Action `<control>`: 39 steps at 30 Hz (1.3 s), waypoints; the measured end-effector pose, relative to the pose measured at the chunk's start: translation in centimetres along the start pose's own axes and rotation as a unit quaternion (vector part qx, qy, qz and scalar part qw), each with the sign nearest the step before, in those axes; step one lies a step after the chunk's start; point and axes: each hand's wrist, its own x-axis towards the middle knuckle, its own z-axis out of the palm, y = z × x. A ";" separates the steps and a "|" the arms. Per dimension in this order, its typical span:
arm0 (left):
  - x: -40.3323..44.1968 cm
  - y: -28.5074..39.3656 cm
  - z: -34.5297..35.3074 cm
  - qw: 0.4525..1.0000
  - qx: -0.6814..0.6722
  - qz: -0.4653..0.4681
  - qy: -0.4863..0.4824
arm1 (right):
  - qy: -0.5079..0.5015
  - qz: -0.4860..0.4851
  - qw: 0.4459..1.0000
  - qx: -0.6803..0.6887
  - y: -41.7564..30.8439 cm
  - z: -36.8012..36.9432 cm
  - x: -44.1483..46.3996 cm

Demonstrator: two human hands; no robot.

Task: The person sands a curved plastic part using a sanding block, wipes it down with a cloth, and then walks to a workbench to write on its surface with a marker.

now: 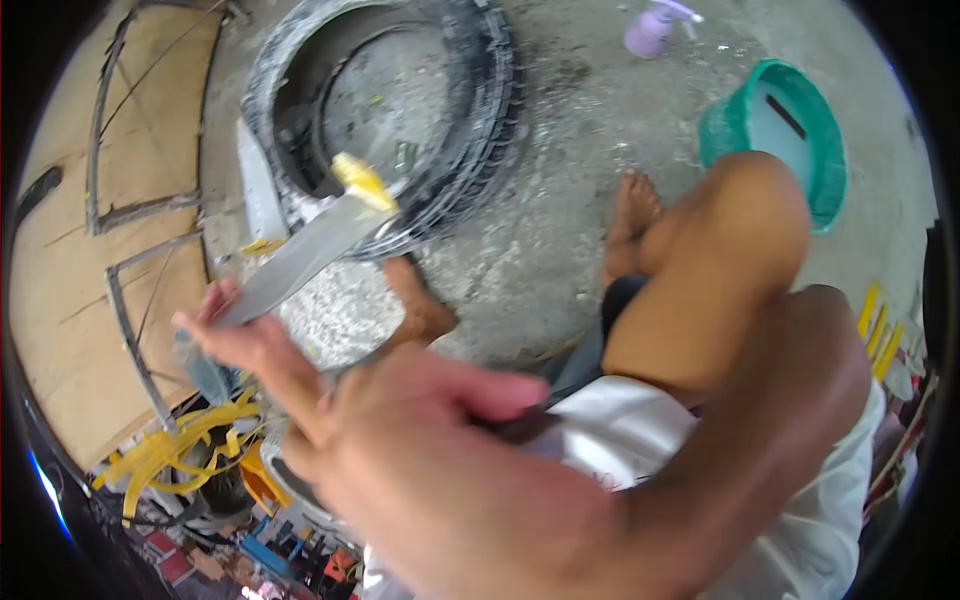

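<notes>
A knife (305, 255) with a broad grey blade and a yellow-wrapped handle is held up slantwise over the floor, handle pointing away. Fingers that appear to be my left hand (250, 335) close on the tip end of its blade; the rest of that hand is hidden. Large and smeared in front is my right hand (430, 470), its thumb sticking out, its other fingers hard to make out. It overlaps the left in view, and I cannot tell whether they touch. A second blade (260, 190) with a yellow end leans by the tyre (490, 120).
A green bucket (725, 125) at right holds cloudy liquid and a dark bar. Beyond the bare feet stands a purple spray bottle (648, 35). Brown board (60, 310) with metal frames lies left, above yellow straps (175, 460) and mixed clutter. My bent knee (765, 200) rises at right.
</notes>
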 end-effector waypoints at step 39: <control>-7.4 -10.9 3.5 0.966 -0.127 0.179 -0.138 | 0.270 0.326 0.875 0.237 6.3 27.8 11.3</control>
